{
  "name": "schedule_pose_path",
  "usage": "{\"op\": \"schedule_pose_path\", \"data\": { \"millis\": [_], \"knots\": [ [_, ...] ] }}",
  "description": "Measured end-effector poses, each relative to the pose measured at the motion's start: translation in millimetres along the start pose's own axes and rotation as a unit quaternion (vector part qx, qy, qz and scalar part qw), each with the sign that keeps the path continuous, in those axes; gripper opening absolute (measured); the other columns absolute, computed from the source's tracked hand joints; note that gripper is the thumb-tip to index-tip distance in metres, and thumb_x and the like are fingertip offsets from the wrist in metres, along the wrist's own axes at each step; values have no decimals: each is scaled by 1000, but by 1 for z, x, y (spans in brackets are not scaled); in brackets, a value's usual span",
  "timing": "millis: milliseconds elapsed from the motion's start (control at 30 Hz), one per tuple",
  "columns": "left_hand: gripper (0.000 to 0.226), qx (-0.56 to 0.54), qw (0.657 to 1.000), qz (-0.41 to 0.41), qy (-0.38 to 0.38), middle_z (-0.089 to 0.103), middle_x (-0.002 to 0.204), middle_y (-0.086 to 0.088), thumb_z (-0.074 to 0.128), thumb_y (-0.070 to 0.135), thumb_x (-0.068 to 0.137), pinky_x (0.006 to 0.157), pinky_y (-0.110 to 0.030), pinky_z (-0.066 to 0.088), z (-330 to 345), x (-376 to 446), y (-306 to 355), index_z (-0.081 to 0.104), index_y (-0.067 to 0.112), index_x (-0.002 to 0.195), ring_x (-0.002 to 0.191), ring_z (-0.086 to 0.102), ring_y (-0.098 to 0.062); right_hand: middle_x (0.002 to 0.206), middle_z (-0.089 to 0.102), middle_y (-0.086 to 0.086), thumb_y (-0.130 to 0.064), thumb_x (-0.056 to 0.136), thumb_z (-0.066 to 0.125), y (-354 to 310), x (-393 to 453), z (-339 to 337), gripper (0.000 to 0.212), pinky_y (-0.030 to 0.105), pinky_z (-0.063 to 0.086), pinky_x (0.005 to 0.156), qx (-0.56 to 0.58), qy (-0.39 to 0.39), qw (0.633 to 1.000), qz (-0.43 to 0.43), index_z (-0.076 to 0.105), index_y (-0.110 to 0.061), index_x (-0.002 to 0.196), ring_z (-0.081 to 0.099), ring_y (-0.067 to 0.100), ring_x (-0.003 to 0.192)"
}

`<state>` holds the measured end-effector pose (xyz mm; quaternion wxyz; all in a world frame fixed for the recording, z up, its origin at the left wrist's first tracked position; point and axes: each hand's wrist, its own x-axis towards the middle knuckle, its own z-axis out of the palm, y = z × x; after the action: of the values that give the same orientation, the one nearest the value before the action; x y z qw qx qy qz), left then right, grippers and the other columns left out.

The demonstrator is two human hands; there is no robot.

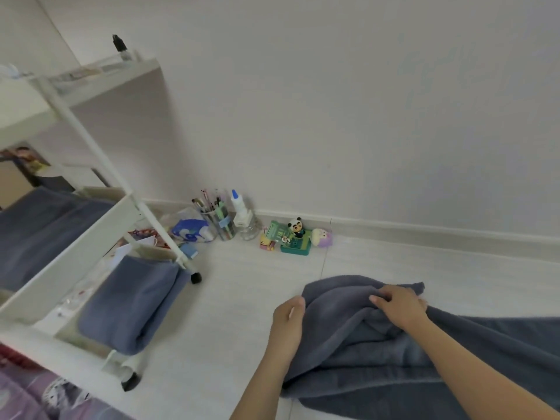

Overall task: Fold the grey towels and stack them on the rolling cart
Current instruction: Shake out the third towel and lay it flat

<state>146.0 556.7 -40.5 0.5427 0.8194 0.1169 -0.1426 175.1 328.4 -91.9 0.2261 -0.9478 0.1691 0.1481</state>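
A grey towel lies rumpled on the pale floor at the lower right. My left hand grips its left edge, fingers tucked under the cloth. My right hand pinches a raised fold near the towel's far edge. The white rolling cart stands at the left. One folded grey towel sits on its bottom shelf, hanging over the rim. Another grey towel lies on the middle shelf.
Along the wall's skirting stand a pen cup, a glue bottle, a blue-white packet and small toys. The cart's black castors rest on the floor. Purple patterned fabric fills the bottom-left corner.
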Motion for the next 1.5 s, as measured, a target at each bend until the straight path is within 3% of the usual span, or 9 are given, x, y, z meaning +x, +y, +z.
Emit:
{"op": "schedule_pose_path", "data": {
  "millis": [200, 367, 500, 700, 867, 967, 1100, 1267, 1500],
  "knots": [
    [42, -53, 988, 76, -123, 39, 141, 22, 39, 43, 100, 115, -26, 26, 5, 6, 25, 41, 36, 141, 131, 34, 2, 74, 64, -4, -29, 92, 56, -48, -30, -58, 17, 27, 42, 73, 181, -33, 949, -257, 62, -20, 79, 58, 17, 76],
    [64, -121, 974, 81, -172, 60, 131, -4, 63, 60, 78, 110, -38, 37, -19, 9, 38, 61, 17, 125, 122, 53, -14, 82, 67, -8, -24, 94, 55, -85, -49, -87, 13, 16, 44, 74, 270, -112, 895, -336, 65, -26, 85, 59, -1, 75],
    [45, -149, 977, 86, -126, 68, 112, -18, 65, 40, 85, 96, -39, 46, -47, 3, 41, 67, 3, 109, 106, 63, -27, 87, 69, 10, -34, 89, 59, -94, -48, -91, 18, 23, 46, 74, 299, -159, 885, -320, 64, -20, 98, 61, 10, 78],
    [47, -357, 932, 53, -23, 68, 115, -14, 50, 38, 92, 93, -37, 49, -95, -2, 34, 59, 5, 124, 108, 65, -24, 96, 66, -13, -45, 71, 77, -110, -36, -68, 32, 22, 44, 81, 96, -281, 920, -258, 63, -28, 94, 60, 5, 88],
    [34, -405, 900, -10, 158, 68, 103, -7, 52, 39, 94, 73, -35, 52, -146, 4, 14, 60, 8, 106, 81, 68, -20, 63, 45, -7, -40, 90, 58, -139, -17, -61, 40, 16, 28, 54, -144, -255, 919, -264, 45, -18, 60, 40, 6, 58],
    [22, -373, 899, -11, 230, 63, 98, -2, 51, 38, 96, 73, -34, 49, -170, 3, 0, 59, 18, 96, 82, 60, -15, 86, 62, 2, -40, 97, 43, -173, -7, -70, 36, 21, 37, 67, -241, -152, 925, -254, 61, -12, 85, 57, 15, 80],
    [24, -260, 909, -46, 324, 56, 96, 8, 44, 47, 96, 85, -34, 38, -194, 4, -23, 55, 29, 86, 85, 50, -7, 76, 64, 2, -28, 94, 53, -237, 9, -60, 21, 27, 38, 63, 97, 76, 957, -263, 59, -14, 80, 64, 23, 77],
    [45, -48, 942, -80, 321, 42, 137, -14, 41, 35, 100, 97, -36, 34, -196, 17, -52, 43, 8, 135, 125, 41, -33, 145, 40, -2, -25, 92, 57, -282, 6, -6, 60, 23, 31, 100, 206, -80, 915, -338, 29, -24, 146, 43, 18, 130],
    [44, 199, 955, -46, 216, 30, 144, -2, 45, 33, 97, 111, -36, 26, -166, 36, -94, 39, 23, 140, 132, 34, -23, 142, 47, -1, -28, 97, 49, -225, 18, 76, 38, 19, 29, 102, -36, -162, 944, -285, 48, -19, 134, 45, 15, 128]
  ]
}}
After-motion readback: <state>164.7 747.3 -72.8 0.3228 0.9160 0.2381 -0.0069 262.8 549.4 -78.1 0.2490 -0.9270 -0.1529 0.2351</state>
